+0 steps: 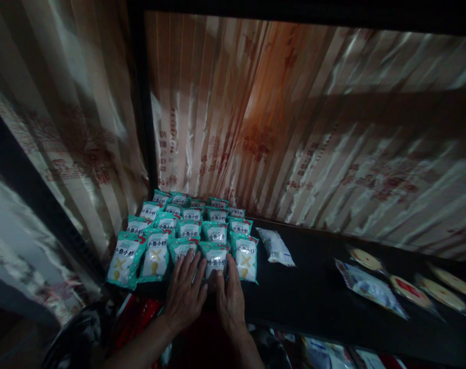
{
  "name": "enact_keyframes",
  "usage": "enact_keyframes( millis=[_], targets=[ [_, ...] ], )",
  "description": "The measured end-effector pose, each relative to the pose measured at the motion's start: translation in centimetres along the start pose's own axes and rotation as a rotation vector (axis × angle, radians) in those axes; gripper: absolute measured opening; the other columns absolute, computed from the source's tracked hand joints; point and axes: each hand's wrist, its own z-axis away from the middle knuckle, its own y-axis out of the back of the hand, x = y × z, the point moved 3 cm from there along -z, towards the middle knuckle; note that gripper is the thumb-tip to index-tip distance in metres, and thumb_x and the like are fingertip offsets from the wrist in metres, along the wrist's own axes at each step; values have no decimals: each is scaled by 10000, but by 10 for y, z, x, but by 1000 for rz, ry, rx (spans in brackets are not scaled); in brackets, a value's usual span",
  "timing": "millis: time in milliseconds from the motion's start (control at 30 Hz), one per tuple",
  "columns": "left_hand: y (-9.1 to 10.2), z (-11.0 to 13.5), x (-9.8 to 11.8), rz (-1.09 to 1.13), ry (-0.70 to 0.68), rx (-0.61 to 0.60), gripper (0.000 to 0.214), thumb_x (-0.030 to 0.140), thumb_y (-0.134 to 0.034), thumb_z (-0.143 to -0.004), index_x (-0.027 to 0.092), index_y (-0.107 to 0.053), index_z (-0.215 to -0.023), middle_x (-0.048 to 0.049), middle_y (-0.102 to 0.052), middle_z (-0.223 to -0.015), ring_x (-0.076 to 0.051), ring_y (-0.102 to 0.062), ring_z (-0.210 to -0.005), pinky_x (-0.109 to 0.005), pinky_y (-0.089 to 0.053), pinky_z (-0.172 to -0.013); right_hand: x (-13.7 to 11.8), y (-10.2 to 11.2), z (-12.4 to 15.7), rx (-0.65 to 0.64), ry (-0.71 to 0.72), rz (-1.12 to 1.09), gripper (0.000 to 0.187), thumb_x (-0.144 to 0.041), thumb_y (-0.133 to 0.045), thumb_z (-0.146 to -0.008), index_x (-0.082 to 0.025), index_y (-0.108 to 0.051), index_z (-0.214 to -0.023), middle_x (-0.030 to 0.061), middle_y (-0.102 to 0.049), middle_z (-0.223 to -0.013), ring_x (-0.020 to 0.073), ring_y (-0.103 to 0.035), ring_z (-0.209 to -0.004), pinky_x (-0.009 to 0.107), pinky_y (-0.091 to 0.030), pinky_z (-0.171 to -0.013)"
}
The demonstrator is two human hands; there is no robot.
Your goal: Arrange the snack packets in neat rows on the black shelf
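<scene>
Several teal snack packets [156, 254] stand in rows at the left end of a dark shelf [313, 292]. My left hand [184, 292] lies flat with fingers spread against the front packets, touching one teal packet [182, 247]. My right hand [230, 297] is beside it, fingers stretched out along the side of the front middle packet [216, 259], with another teal packet [246, 258] just to its right. Neither hand grips anything.
A white packet [275, 247] lies flat to the right of the rows. Farther right lie a clear-wrapped packet [369, 287] and round flat snack packs [409, 292]. A shiny pleated curtain [294, 128] backs the shelf. More packets [325, 353] show below the shelf edge.
</scene>
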Motion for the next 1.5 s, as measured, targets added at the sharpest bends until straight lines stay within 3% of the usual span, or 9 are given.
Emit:
enact_keyframes(
  millis=[333,533,733,1000,1500],
  targets=[
    [2,0,-4,12,-18,-14,452,253,-382,-867,101,-474,-1283,-107,-493,-1355,-251,-266,-1361,-450,-178,-1121,-10,-11,1,-34,-119,-45,687,-554,-344,-853,-120,-295,-1384,177,-374,-1427,295,-360,-1316,503,-329,-1049],
    [-1,3,-8,8,8,-9,445,254,-386,-866,99,-483,-1272,-111,-493,-1354,-252,-268,-1360,-456,-168,-1124,-12,-16,0,-36,-109,-12,686,-571,-341,-848,-121,-325,-1365,172,-427,-1391,290,-431,-1267,466,-375,-1021],
    [2,4,-10,-30,-23,-35,497,230,-430,-849,102,-414,-1329,-141,-410,-1413,-270,-227,-1374,-462,-171,-1121,-13,-13,-5,-8,-54,-37,661,-558,-316,-866,-112,-325,-1354,175,-387,-1416,276,-337,-1328,472,-305,-1071],
    [8,-10,-6,47,-40,-19,518,302,-452,-855,147,-398,-1346,-123,-381,-1435,-275,-234,-1372,-473,-189,-1110,-29,-2,-53,-14,22,-34,664,-541,-305,-887,-120,-272,-1399,155,-277,-1481,254,-244,-1371,479,-221,-1110],
    [5,-21,-5,52,-46,-16,433,296,-440,-862,141,-493,-1263,-133,-471,-1367,-269,-307,-1340,-484,-211,-1093,-23,-13,-118,-105,-83,-21,734,-598,-367,-845,-110,-314,-1391,173,-346,-1445,280,-323,-1336,465,-254,-1089]
  ],
)
